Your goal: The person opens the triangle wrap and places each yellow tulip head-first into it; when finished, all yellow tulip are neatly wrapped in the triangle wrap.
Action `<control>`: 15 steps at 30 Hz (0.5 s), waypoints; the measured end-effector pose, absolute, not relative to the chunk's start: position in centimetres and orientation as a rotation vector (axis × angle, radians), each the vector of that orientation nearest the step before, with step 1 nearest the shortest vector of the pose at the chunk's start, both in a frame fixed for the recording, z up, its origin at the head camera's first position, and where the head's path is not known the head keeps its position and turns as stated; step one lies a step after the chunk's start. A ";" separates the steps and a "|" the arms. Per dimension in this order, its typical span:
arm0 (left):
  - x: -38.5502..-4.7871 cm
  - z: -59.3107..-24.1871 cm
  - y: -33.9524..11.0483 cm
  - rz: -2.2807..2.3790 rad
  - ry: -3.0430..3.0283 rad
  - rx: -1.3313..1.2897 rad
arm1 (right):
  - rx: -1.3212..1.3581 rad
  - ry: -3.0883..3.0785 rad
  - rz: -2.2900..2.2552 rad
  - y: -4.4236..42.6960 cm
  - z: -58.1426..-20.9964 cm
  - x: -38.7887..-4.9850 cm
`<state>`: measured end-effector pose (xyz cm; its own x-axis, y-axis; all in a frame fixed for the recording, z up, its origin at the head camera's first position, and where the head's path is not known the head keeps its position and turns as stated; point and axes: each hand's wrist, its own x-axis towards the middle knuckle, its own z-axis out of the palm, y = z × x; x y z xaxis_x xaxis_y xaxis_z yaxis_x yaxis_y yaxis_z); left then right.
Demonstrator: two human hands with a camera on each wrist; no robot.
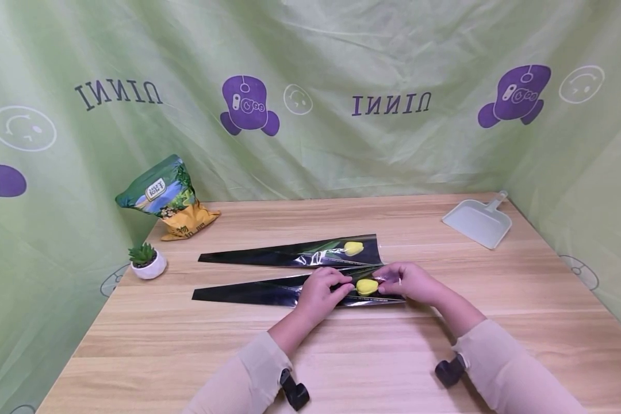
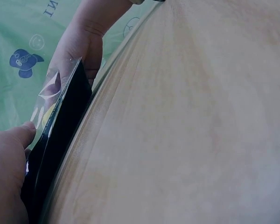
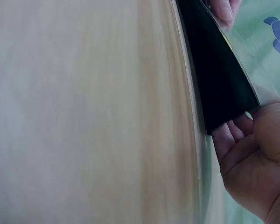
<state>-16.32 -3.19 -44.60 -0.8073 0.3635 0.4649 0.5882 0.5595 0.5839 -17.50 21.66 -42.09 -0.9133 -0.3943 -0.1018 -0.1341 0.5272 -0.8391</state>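
Note:
A yellow tulip [image 1: 367, 287] lies in the nearer flower sleeve [image 1: 248, 292], which is black with a clear front and narrows toward the left. My left hand [image 1: 318, 293] holds this sleeve just left of the bloom, with the thumb on the clear film in the left wrist view. At the wide right end, my right hand [image 1: 413, 283] grips the sleeve's edge beside the bloom. Its fingers [image 3: 231, 144] are partly hidden behind the black sheet [image 3: 219, 79] in the right wrist view. Behind lies a second flower sleeve [image 1: 259, 256] with another yellow tulip [image 1: 353, 248].
The wooden table [image 1: 160, 339] carries a small potted succulent [image 1: 148, 263] and a green and yellow bag [image 1: 173, 201] at the left. A grey dustpan [image 1: 477, 223] lies at the back right. A green printed curtain [image 1: 310, 149] hangs around the table.

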 end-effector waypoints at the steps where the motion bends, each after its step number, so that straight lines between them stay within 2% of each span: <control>1: -16.3 -44.6 -3.2 -1.097 -2.508 -0.787 | -0.414 2.488 -1.337 21.9 -41.9 -17.4; 15: -16.1 -44.4 -3.2 -1.037 -2.561 -0.798 | -0.257 2.608 -1.420 25.4 -40.3 -17.9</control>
